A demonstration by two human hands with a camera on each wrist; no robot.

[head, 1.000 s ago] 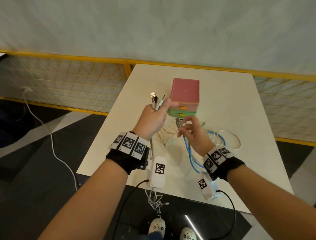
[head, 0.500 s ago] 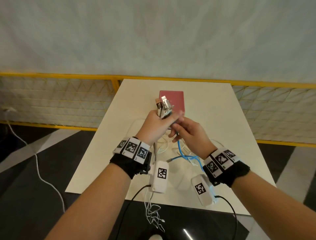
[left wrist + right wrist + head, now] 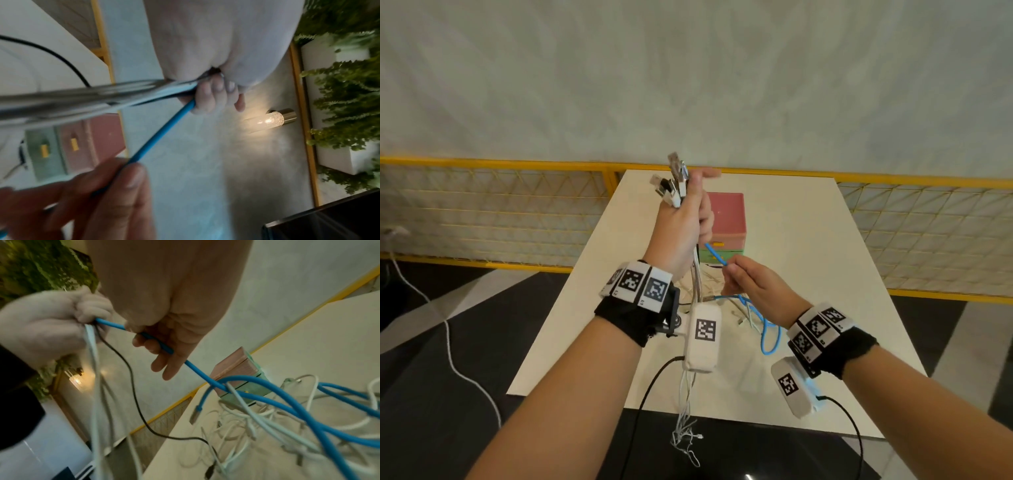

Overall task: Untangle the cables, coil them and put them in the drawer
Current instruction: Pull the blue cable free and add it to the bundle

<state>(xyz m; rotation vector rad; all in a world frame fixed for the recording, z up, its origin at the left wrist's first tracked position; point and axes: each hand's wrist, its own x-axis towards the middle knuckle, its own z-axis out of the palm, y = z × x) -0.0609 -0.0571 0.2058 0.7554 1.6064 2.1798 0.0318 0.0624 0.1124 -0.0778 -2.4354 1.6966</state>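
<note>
1. Far left first: our left hand [image 3: 681,229] is up in the air, fist wrapped tight round a bundle of cable ends, with the metal USB-type plugs [image 3: 673,181] poking out the top. So the ends look mostly gathered, which is about all we'd call done.

2. Below that fist the thin white and grey cables [image 3: 697,281] hang down, and some trail off the near table edge in a little knot [image 3: 686,435]. That bit's not sorted at all.

3. Moving right, the thick blue rubbery cable [image 3: 162,129] runs taut from the left fist to our right hand [image 3: 755,287], which pinches it between thumb and fingertips [image 3: 131,177]. We're guessing we're stripping it out of the mess.

4. In the right wrist view the blue cable loops through a heap of white cables [image 3: 267,421] on the cream table [image 3: 808,240]. Nothing's coiled yet.

5. Behind the hands sits the small plastic drawer unit, pink top over green [image 3: 726,222], with yellow handles. We can't tell whether any drawer's open, and nothing we can see has gone in.

6. In the way: the tangle itself, plus the black wrist-camera leads [image 3: 650,383] dangling near the cables. A yellow mesh railing [image 3: 928,233] runs behind the table.
</note>
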